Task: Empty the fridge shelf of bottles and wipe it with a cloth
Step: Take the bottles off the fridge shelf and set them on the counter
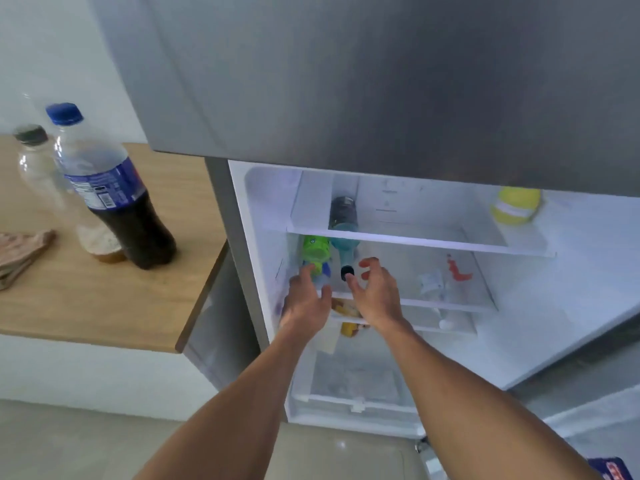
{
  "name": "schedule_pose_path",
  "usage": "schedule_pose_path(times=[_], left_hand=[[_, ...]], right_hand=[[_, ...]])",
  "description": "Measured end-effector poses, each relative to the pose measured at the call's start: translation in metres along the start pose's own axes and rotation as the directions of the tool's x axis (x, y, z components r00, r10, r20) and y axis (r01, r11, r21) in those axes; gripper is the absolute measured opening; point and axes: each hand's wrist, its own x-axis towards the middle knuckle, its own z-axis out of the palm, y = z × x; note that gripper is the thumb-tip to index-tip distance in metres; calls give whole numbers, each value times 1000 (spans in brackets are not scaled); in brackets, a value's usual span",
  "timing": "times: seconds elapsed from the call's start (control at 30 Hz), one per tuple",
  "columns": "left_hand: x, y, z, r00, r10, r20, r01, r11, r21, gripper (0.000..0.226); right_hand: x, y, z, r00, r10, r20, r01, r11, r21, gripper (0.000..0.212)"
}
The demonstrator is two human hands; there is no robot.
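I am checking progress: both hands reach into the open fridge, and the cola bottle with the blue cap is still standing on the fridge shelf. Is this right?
Not quite. The head view shows the cola bottle standing on the wooden counter left of the fridge, not on the shelf. The left hand and right hand do reach inside.

Two lying bottles (343,233) on fridge shelf (415,242)

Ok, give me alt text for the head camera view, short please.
Both bare hands reach into an open fridge: left hand at a green bottle, right hand open by a black-capped bottle. A cola bottle stands on the wooden counter at left.
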Motion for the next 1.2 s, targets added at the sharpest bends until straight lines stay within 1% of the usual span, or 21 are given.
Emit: schedule_pose_path(times=[0.07, 0.13, 0.2, 0.27, 0.33, 0.37, 0.43, 0.5, 0.57, 0.6, 0.63, 0.7, 0.83, 0.9, 0.97, 1.1, 1.2], left_hand=[[26, -5, 17, 994, 25, -102, -25, 1000, 7, 45], [47, -9, 30, 988, 19, -155, -26, 999, -41, 42], [61, -14, 39, 985, -23, -169, 7, 996, -91, 38], [64, -10, 42, 980, -74, -186, 39, 982, -186, 28], [62, -6, 44, 965, -134, -224, 63, 953, -297, 24], [59, -4, 44, 958, -149, -246, 66, 947, -314, 25], [48, -2, 43, 951, -147, -272, 67, 957, -282, 29], [28, 4, 36, 957, -125, -262, 57, 966, -253, 32], [7, 9, 24, 963, -99, -251, 34, 967, -251, 32], [-3, 10, 17, 964, -81, -251, 16, 967, -253, 32], [-13, 11, 9, 963, -57, -264, -10, 969, -245, 32], [-31, 14, -7, 950, 18, -311, -87, 974, -210, 32], [-68, 22, -42, 934, 132, -334, -201, 962, -184, 30], [-83, 25, -58, 922, 175, -345, -241, 958, -158, 28], [-100, 26, -76, 917, 196, -348, -261, 954, -150, 29], [-139, 19, -122, 921, 237, -310, -284, 952, -115, 31], [-170, 8, -167, 925, 245, -291, -279, 957, -82, 30]], right_hand=[[16, 15, 18, 999, -43, 22, 44, 997, -60, 51], [28, 26, 36, 997, -71, 30, 73, 995, -64, 56], [33, 32, 47, 996, -85, 7, 85, 996, -9, 48], [33, 35, 50, 997, -70, -26, 71, 996, 60, 36], [28, 35, 46, 996, -24, -86, 37, 988, 147, 28], [23, 35, 41, 992, -1, -127, 25, 983, 184, 26], [15, 35, 31, 976, 41, -212, 13, 968, 250, 27], [7, 30, 16, 953, 135, -270, -41, 944, 327, 31], [1, 19, 1, 931, 242, -272, -128, 918, 375, 37], [-4, 14, -5, 933, 249, -260, -141, 917, 372, 36], [-11, 7, -11, 943, 223, -248, -128, 928, 350, 35], [-28, -7, -25, 957, 126, -262, -50, 960, 276, 30], [-59, -44, -55, 927, -70, -369, 129, 982, 137, 31], [-71, -70, -72, 918, -142, -372, 188, 978, 91, 32], [-84, -92, -89, 916, -184, -357, 213, 976, 42, 32], [-122, -129, -120, 925, -232, -301, 234, 972, -29, 29], [-156, -159, -136, 941, -253, -227, 239, 967, -89, 32]])
